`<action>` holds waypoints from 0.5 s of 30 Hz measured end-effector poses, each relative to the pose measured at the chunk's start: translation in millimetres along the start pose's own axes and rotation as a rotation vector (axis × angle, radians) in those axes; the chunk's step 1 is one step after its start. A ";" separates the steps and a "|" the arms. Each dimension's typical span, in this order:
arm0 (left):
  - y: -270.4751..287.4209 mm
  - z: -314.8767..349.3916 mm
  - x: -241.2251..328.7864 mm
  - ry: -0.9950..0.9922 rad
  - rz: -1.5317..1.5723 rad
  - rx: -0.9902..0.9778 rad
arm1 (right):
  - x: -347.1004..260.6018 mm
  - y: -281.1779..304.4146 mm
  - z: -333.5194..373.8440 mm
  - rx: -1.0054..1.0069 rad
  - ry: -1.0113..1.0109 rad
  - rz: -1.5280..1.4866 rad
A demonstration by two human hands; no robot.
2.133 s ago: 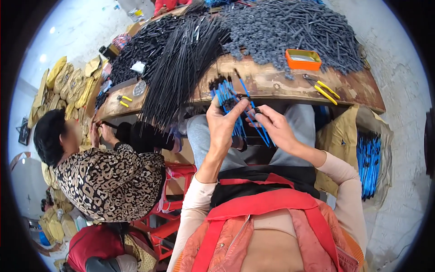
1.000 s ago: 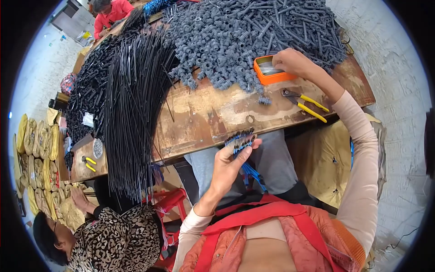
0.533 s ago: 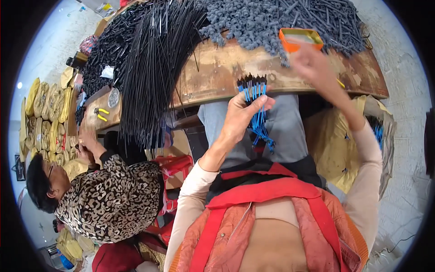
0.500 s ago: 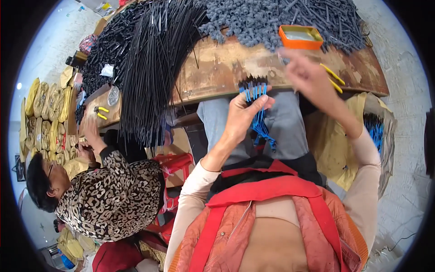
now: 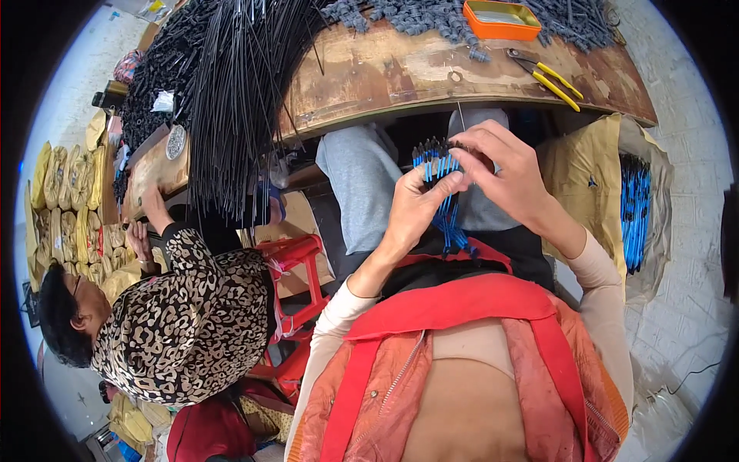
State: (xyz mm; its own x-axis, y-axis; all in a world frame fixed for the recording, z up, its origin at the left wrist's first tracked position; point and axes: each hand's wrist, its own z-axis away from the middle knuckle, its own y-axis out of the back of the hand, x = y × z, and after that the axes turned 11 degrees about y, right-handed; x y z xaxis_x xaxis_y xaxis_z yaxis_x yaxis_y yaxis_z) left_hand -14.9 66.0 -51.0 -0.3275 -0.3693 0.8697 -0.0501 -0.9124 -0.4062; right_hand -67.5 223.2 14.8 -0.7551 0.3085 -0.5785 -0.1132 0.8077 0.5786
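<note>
The fingers of the left hand [image 5: 419, 206] are wrapped around a bundle of slim blue sticks with black tips [image 5: 438, 166], thumb across the front. The bundle is held above the person's lap, black tips upward, its lower ends hanging below the hand. The fingers of the right hand [image 5: 514, 165] are bent against the bundle's upper right side, touching it near the tips. A thin dark strip [image 5: 461, 115] rises just above them; whether they pinch it is hidden.

Below and behind the hands are the person's grey trousers [image 5: 350, 181]. Beyond them runs the worn wooden desk [image 5: 369, 73]. On its right part lie pliers with yellow handles [image 5: 556, 81], near an orange tin [image 5: 503, 31]. Grey plastic fittings [image 5: 431, 15] are heaped beside the tin, and long black rods [image 5: 239, 115] hang over the near edge farther left.

To the right of the lap, an open brown sack [image 5: 581, 169] stands by more black-tipped blue sticks [image 5: 634, 219]. On the left, near a red stool [image 5: 296, 281], sits a co-worker in a leopard-print top [image 5: 188, 316], a hand at the desk.
</note>
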 end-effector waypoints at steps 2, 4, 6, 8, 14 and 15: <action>5.6 3.7 -0.8 0.014 -0.037 -0.025 | -0.9 -0.2 0.5 -0.055 0.021 -0.039; 10.8 7.1 -2.1 0.059 0.001 -0.005 | -3.2 4.7 -2.8 -0.097 0.032 -0.031; 12.3 11.2 1.9 0.102 0.019 0.022 | -2.2 11.9 -3.7 -0.136 0.049 -0.021; 13.2 12.9 3.5 0.140 0.034 0.048 | 2.1 22.6 0.5 -0.046 -0.243 -0.265; 13.8 8.2 1.6 0.199 0.057 0.001 | 7.0 31.9 1.5 -0.261 -0.309 -0.299; 13.1 8.1 2.1 0.202 0.058 0.003 | 7.1 29.6 0.7 -0.269 -0.224 -0.248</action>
State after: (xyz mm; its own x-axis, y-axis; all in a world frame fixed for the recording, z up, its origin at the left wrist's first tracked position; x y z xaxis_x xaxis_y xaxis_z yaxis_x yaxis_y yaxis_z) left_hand -8.6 51.8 -52.1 -0.5122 -0.3787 0.7709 -0.0232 -0.8911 -0.4532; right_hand -75.8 249.7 27.4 -0.5279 0.2471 -0.8126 -0.4605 0.7206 0.5183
